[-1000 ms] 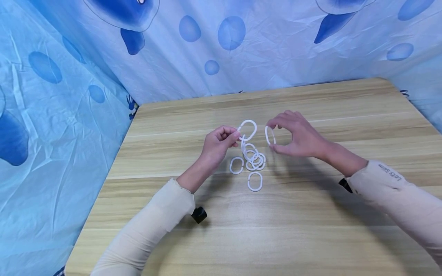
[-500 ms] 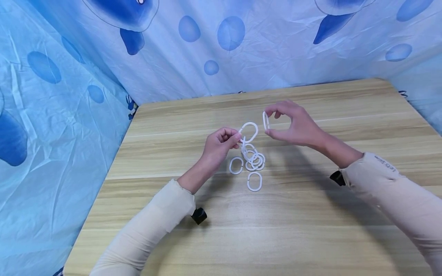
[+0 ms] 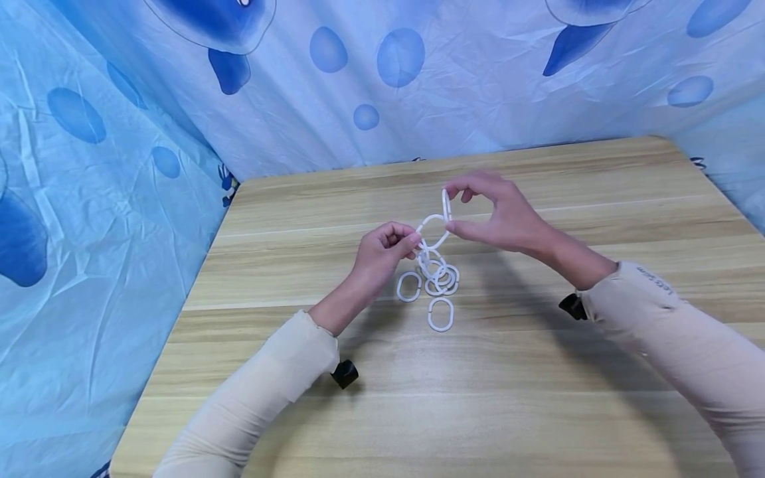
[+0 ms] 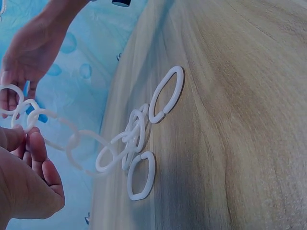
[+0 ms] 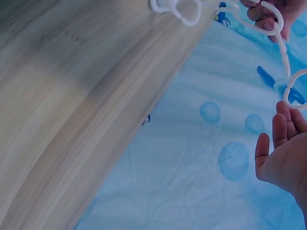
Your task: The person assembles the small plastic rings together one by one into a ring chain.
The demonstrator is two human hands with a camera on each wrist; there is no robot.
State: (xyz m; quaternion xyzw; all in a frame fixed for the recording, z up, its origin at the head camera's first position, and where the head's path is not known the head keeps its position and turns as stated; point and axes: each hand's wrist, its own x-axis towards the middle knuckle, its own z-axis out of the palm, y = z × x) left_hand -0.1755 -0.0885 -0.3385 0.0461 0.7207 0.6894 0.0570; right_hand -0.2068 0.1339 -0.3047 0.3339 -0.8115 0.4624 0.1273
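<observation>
My left hand [image 3: 382,255] pinches a white plastic oval link [image 3: 435,216] between thumb and fingers, raised off the table. Below it hangs a chain of white links [image 4: 86,132] that runs down to a small heap on the table. My right hand [image 3: 499,209] holds a separate-looking white link [image 3: 448,206] upright between thumb and fingertips. In the head view this link overlaps the right side of the left hand's link. The right wrist view shows the two links meeting at the end of the right hand's link [image 5: 288,96].
Two loose white links lie on the wooden table [image 3: 508,398]: one link [image 3: 399,287] left of the heap, another link [image 3: 441,330] in front of it. A blue patterned curtain [image 3: 269,119] stands behind the table and to the left.
My right hand has moved up and to the left with its link, from apart to overlapping the left hand's link. The left hand has barely shifted.
</observation>
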